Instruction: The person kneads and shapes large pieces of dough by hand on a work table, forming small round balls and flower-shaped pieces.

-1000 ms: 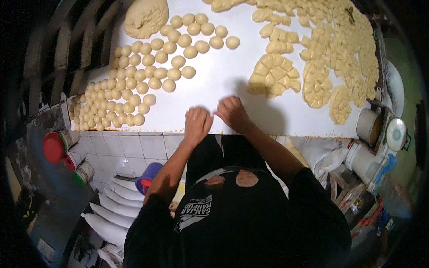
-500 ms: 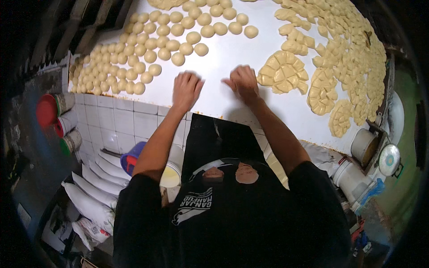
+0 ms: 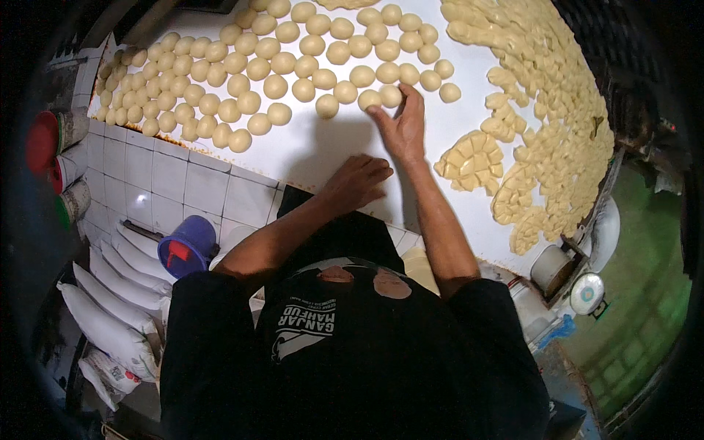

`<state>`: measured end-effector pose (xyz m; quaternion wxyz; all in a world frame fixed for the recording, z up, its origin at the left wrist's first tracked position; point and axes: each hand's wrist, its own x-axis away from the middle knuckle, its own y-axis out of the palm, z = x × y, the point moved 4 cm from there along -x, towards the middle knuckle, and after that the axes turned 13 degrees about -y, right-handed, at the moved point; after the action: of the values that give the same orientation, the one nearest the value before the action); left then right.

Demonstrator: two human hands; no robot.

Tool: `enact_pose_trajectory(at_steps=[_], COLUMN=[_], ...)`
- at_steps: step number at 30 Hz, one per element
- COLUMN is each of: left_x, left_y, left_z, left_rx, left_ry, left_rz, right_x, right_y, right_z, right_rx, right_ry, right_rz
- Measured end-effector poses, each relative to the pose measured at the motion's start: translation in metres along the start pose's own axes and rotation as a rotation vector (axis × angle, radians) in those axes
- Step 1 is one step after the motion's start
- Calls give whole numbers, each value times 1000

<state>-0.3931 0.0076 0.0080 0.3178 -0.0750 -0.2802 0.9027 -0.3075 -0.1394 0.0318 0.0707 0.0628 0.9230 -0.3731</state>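
Observation:
My right hand (image 3: 408, 128) reaches over the white tabletop (image 3: 315, 150) to the near edge of a group of round, pale dough balls (image 3: 339, 53). Its thumb and forefinger bracket two of them, a left dough ball (image 3: 369, 100) and a right dough ball (image 3: 391, 96); the thumb touches the left one. The other fingers are mostly hidden. Lower and to the left, my left hand (image 3: 357, 183) is over the table's near edge, palm down. Its fingers are stretched out and slightly apart, with nothing seen in them.
Cut, flattened dough pieces (image 3: 557, 161) cover the table's right side, with a scored dough round (image 3: 471, 160) nearest my right forearm. White sacks (image 3: 110, 323) and a blue bucket (image 3: 188, 246) stand below left. A metal pot (image 3: 551, 268) sits beyond the right corner.
My right hand has gone from a curled pose on the tabletop to the dough balls, thumb and forefinger spread around two. My left hand has uncurled and come nearer the edge. The view has shifted.

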Motion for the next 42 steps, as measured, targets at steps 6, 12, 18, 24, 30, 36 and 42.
enact_pose_trajectory(at_steps=[6,12,18,24,30,36,42], left_x=[61,48,148,151,147,129,64], left_y=[-53,-66,-54,-51,-57,-97,-125], left_z=[-30,-6,15,35,-9,-28,-34], left_rx=[-51,-68,-73,-85,-18,2,-280], left_ry=[-247,-272,-468,-370,-410,-367,-288], left_rz=[184,242,369,356,477,589,343], right_x=[94,82,86,118,62,13,109], right_y=[13,55,7,8,-18,64,35], right_z=[1,4,31,7,-30,-130,-104], right_rx=[5,300,357,7,-23,-18,-8], right_ry=[-132,-486,-621,-570,-73,-473,-335], right_rz=[-692,-168,-310,-123,-430,-228,-349])
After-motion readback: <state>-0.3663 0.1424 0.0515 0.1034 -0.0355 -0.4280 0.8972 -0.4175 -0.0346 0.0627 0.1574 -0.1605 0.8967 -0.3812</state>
